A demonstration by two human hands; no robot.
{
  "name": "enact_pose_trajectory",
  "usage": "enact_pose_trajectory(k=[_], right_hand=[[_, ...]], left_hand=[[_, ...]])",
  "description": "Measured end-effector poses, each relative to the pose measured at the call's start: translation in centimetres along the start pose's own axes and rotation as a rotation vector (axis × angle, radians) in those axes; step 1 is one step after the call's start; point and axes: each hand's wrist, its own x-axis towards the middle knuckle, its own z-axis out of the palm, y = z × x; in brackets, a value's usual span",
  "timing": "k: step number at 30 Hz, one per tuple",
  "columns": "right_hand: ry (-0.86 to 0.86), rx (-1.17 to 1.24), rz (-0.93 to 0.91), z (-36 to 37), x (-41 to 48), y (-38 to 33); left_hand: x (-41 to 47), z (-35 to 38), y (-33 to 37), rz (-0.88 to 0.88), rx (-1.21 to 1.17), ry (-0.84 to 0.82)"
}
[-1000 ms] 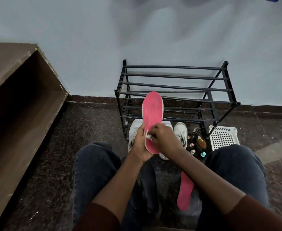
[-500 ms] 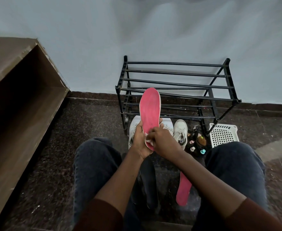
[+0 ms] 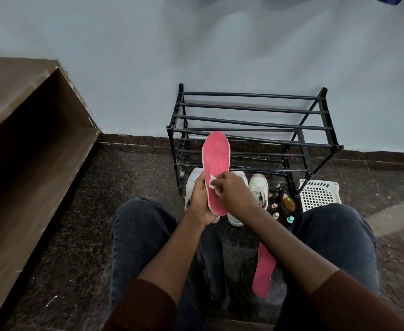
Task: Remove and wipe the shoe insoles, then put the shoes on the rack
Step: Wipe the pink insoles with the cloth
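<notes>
- A pink insole [image 3: 215, 170] stands upright at the centre of the frame, toe end up, in front of the rack.
- The left hand [image 3: 201, 201] grips its lower half from the left side, fingers curled round the heel end.
- The right hand [image 3: 232, 191] pinches a small white cloth [image 3: 212, 183] in its fingers and presses it against the insole's pink face.
- No brand, label or writing can be read on the insole.
- A second pink insole [image 3: 264, 271] lies on the dark speckled floor [image 3: 81, 223], lower right of centre, between the person's knees.
- Two white shoes [image 3: 258, 189] sit on the floor behind the hands, at the foot of the black shoe rack [image 3: 251, 130].
- Small bottles [image 3: 282, 206] and a white perforated basket [image 3: 319, 194] stand right of the shoes.
- A brown wooden shelf [image 3: 29, 139] fills the left of the frame.
</notes>
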Motion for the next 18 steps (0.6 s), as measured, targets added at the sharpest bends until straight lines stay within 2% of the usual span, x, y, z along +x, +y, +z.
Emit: enact_pose_trajectory(k=[3,8,14,18], right_hand=[[-0.02,0.017,0.02,0.5,-1.3,-0.2],[-0.018,0.044,-0.061,0.8,-3.9,-0.2],[0.09,0.006,-0.025,0.8,-2.0,0.1],[0.238,0.017,0.059,0.0,0.1,0.4]], left_hand=[[0.3,-0.7,0.0,-0.058,0.046,0.047],[0.4,-1.1,-0.5,-0.024,0.084,0.099],[0.3,-0.4,-0.2,-0.093,0.108,0.071],[0.2,-0.3,-0.5,-0.034,0.081,0.07]])
